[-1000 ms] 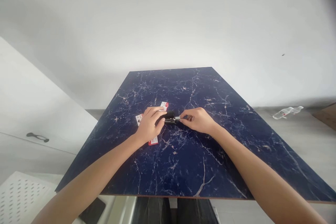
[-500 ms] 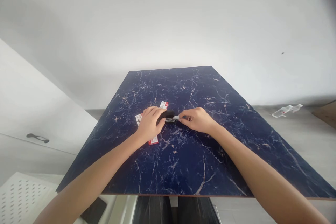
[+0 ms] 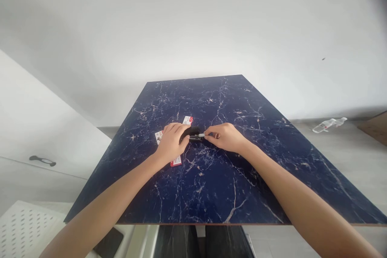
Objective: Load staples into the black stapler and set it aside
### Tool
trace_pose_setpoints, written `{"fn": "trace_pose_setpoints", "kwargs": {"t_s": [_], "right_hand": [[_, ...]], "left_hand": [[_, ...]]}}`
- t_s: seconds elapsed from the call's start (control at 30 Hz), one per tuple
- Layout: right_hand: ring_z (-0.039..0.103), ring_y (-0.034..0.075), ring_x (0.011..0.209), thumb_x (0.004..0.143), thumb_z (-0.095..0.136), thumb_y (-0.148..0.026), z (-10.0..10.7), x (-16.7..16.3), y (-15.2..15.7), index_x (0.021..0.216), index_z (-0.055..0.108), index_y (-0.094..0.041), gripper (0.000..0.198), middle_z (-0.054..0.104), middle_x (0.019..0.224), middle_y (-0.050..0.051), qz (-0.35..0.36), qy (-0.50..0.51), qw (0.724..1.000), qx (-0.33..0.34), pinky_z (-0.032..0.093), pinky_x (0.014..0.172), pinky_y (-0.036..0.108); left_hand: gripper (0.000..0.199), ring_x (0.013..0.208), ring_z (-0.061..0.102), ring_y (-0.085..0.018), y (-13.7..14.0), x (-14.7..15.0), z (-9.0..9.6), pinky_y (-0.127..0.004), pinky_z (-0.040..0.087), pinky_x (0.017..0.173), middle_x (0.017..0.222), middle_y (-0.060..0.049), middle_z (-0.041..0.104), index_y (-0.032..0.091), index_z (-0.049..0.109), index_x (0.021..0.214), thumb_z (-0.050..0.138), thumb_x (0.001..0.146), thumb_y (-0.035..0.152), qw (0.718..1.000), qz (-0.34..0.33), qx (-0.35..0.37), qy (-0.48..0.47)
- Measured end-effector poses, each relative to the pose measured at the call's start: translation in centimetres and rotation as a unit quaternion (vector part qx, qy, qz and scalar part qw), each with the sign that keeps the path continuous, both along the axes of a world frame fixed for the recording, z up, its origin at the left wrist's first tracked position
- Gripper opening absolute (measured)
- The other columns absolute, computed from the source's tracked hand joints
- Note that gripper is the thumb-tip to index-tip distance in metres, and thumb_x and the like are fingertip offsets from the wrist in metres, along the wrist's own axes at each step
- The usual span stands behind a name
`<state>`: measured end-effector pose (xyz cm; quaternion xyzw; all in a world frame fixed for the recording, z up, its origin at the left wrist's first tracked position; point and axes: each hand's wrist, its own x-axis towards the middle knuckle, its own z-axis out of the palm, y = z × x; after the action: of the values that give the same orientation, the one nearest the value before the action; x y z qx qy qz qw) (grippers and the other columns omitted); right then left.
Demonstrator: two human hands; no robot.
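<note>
I have one black stapler [image 3: 193,132] between my two hands, near the middle of the dark blue marble-patterned table [image 3: 229,185]. My left hand [image 3: 171,143] lies over its rear end, fingers curled together and clamped down on the black body. My right hand [image 3: 227,137] meets it from the other side, thumb and forefinger pinched together on the silvery metal front end [image 3: 200,135] that sticks out of the stapler; whether there is a strip of staples in that pinch I cannot tell, it is too small.

Under and beside my left hand I count what look like three small red-and-white pieces of packaging: one [image 3: 188,119] just beyond the stapler, one [image 3: 158,136] peeking out at the far left of my knuckles, and one [image 3: 175,161] by my wrist. They may be parts of fewer boxes, since my hand hides the joins. There is print on them, but it is too fine to read, and no brand can be made out.

Off the table, one clear plastic bottle [image 3: 329,124] lies on its side on the floor to the right, its label unreadable. One dark handle [image 3: 42,161] sits on the white cabinet at left.
</note>
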<state>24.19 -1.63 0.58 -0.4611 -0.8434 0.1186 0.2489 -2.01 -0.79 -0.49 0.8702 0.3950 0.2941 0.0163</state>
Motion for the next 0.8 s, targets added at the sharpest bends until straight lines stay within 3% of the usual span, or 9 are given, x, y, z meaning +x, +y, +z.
{"fn": "trace_pose_setpoints", "kwargs": {"t_s": [0.33,0.8], "right_hand": [[0.067,0.015,0.069,0.092,0.063,-0.026,-0.03,-0.05,0.02,0.094,0.075,-0.025,0.012,0.075,0.08,-0.001,0.008,0.027,1.0,-0.004,0.049,0.067,0.026],[0.065,0.016,0.071,0.093,0.059,-0.025,0.46,-0.41,-0.19,0.091,0.072,-0.022,0.014,0.074,0.086,0.002,0.018,-0.03,0.999,0.012,0.044,0.063,0.026]], "left_hand": [[0.032,0.119,0.057,-0.032,-0.04,0.07,0.04,-0.055,0.042,0.103,0.12,-0.009,0.069,0.025,0.059,0.128,0.058,0.096,0.024,1.0,0.002,0.011,-0.002],[0.035,0.118,0.058,-0.032,-0.05,-0.09,0.39,-0.055,0.043,0.102,0.122,-0.01,0.068,0.025,0.058,0.131,0.056,0.097,0.025,1.0,-0.001,-0.001,0.013]]}}
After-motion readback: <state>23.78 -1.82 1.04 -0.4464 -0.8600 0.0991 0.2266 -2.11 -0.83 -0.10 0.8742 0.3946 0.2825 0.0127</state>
